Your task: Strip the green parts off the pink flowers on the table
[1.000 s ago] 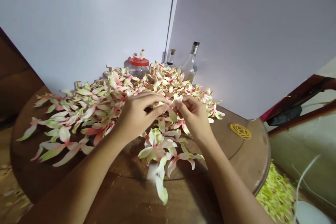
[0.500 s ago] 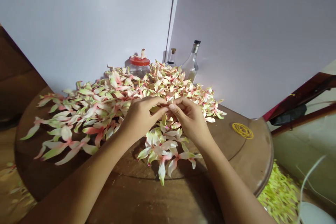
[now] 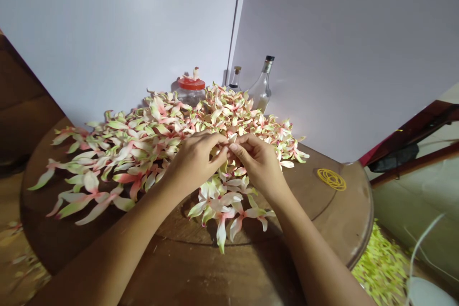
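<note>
Both hands meet over a heap of pink, white and green flowers (image 3: 132, 138) on a round wooden table. My left hand (image 3: 199, 158) is closed, thumb and forefinger pinched together. My right hand (image 3: 260, 158) pinches right beside it, its thumb facing up. A pale petal of a small flower (image 3: 233, 137) shows between the fingertips; the rest of it is hidden by them. Below the hands, nearer to me, lies a cluster of open flowers (image 3: 222, 201) with white petals and pink centres.
Yellow rubber bands (image 3: 332, 179) lie on the right of the wooden table (image 3: 201, 272). Behind the heap stand a red-lidded jar (image 3: 191, 84) and two glass bottles, the taller one (image 3: 261, 88) leaning right. Yellow-green petals (image 3: 380, 263) cover the floor at right.
The left fingers have shifted slightly, the thumb drawing a little back and left. The right hand stays almost still, and the flowers on the table have not moved.
</note>
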`<state>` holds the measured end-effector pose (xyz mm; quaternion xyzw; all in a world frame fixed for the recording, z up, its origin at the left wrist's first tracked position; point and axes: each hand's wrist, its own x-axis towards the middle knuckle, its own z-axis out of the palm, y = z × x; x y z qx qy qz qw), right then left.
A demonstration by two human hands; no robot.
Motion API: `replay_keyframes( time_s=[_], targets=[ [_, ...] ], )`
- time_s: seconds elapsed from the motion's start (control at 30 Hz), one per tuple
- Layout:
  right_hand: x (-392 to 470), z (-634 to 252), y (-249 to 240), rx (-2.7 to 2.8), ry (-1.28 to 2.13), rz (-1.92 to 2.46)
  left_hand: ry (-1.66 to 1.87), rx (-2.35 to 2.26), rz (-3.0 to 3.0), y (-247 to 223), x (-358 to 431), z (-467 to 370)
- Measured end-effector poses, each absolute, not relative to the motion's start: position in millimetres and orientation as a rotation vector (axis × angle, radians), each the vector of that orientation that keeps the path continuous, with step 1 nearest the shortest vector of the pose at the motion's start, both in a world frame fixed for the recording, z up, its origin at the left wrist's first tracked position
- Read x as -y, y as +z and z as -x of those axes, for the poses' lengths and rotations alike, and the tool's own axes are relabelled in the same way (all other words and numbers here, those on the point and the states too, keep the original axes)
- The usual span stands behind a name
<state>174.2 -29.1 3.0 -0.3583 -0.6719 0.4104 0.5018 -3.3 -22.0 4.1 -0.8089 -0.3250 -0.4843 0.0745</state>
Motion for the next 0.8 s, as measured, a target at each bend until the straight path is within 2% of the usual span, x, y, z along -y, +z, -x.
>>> replay_keyframes(
  time_s=[0.2,0.3,0.47,0.6,0.67,0.8],
  targets=[
    [32.5,-173.6,5.5,1.843,0.624,1.063,-1.488,1.133,2.420,6.9,25.8,1.9],
    [33.2,-173.7,6.1,1.843,0.549,1.102,-1.589,1.249,2.345,9.2,26.7,5.4],
    [28.9,-179.6,5.8,1.705,0.473,1.205,-2.095,1.390,1.990,12.2,13.0,25.6],
    [21.7,-190.2,6.4,1.488,0.527,1.188,-2.578,1.045,2.092,17.8,4.2,38.5],
    [19.6,-193.5,7.0,1.438,0.547,1.149,-2.550,0.914,2.378,21.2,7.7,37.7],
    [24.2,-188.1,8.0,1.492,0.660,1.039,-1.987,1.095,2.683,22.3,21.7,23.6]
  ],
)
